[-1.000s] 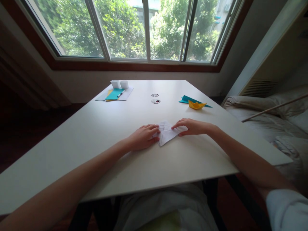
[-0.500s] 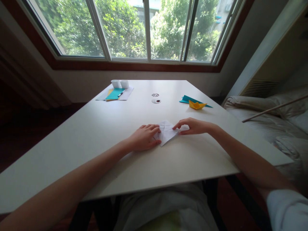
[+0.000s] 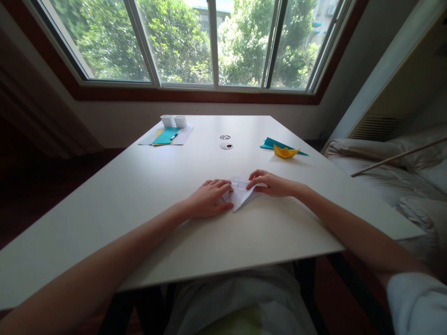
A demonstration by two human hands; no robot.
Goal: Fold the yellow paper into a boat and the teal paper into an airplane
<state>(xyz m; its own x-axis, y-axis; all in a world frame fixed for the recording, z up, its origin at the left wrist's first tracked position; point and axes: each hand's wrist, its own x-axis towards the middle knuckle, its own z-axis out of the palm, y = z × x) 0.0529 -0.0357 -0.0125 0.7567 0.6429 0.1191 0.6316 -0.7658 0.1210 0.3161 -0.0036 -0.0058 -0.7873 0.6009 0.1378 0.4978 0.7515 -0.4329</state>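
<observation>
A folded sheet of white paper (image 3: 239, 190) with crease lines lies on the white table (image 3: 195, 246), one corner pointing towards me. My left hand (image 3: 210, 197) rests flat on its left side, fingers stretched out over the paper and thumb near the lower corner. On the right, my right hand (image 3: 270, 183) pinches the paper's right corner between thumb and fingers; that side is lifted and bent inward. The parts of the paper beneath both hands are hidden.
A yellow paper boat (image 3: 285, 151) stands before a teal paper plane (image 3: 274, 144) at the right. Far left, coloured paper (image 3: 166, 135), a pen (image 3: 175, 135) and two white containers (image 3: 173, 121) sit together. Two round inserts (image 3: 226, 145) mark the table's middle.
My right hand has moved a little left, carrying the paper's right corner up and inward. My left hand stays in place on the paper.
</observation>
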